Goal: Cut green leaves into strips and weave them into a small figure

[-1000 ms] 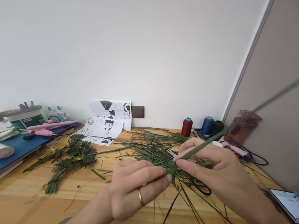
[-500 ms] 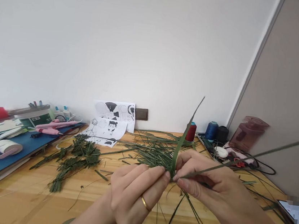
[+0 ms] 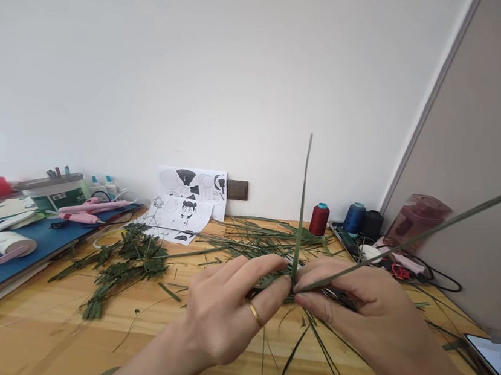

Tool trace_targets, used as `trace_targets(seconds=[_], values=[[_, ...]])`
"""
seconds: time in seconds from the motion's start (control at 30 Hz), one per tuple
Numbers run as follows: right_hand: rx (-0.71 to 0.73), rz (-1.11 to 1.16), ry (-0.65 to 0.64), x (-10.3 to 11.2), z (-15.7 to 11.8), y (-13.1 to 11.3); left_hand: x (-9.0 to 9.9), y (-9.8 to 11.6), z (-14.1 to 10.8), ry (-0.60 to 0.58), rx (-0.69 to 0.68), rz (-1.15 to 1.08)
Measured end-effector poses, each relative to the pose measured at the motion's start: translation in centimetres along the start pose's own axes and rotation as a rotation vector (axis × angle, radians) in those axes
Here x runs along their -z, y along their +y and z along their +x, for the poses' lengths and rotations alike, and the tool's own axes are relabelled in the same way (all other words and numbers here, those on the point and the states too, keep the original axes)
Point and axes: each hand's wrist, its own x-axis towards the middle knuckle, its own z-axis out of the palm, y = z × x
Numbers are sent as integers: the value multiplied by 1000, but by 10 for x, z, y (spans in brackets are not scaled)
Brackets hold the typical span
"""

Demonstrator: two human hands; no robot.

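My left hand (image 3: 236,307), a gold ring on one finger, is closed in a pinch on green grass blades in front of me. Right beside it, my right hand (image 3: 350,303) pinches the same work, thumb and fingers together. One grass blade (image 3: 304,194) stands straight up from between the fingertips. A longer blade (image 3: 446,227) runs from my right fingers up to the right edge. Thin blade ends (image 3: 329,361) hang below the hands toward the front. The spot where the blades meet is mostly hidden by my fingers.
Behind my hands lies a heap of loose blades (image 3: 262,237). Woven leaf pieces (image 3: 131,264) lie left, near printed sheets (image 3: 183,216). Thread spools (image 3: 319,220) stand at the back. A pink glue gun (image 3: 87,210) rests on the blue mat, and a phone (image 3: 485,356) lies right.
The short blade has swung from leaning right to upright, now narrow edge on. My left hand's fingers have shifted and spread slightly at the pinch. The long blade has tilted up more steeply.
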Motion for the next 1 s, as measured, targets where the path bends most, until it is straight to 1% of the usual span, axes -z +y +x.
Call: trace_targets(seconds=[0.1,0.23,0.3,0.4,0.5,0.6,0.67,0.8,0.87,1.0], values=[[-21,-64,22,0,-1,2,-2,-5,-4,-59,-73,-32],[-82,-154,-4,1,1,1,-4,-7,-6,-93,-66,-52],[-91,-143,-1,1,3,1,-5,-6,-6,-96,-76,-38],[-109,-20,30,-1,5,3,-5,-4,-6,-85,-80,-7],[-197,139,33,-4,6,6,-2,-2,-5,-46,-108,17],[-288,294,15,-9,8,8,3,1,-2,-28,-177,30],[-328,402,-7,-12,8,8,5,2,-1,4,-213,30],[-391,612,-28,-16,8,6,5,3,-2,51,-226,32],[-399,637,-24,-16,7,4,4,3,-3,54,-214,36],[-353,571,-17,-12,5,-3,3,2,-4,58,-186,22]])
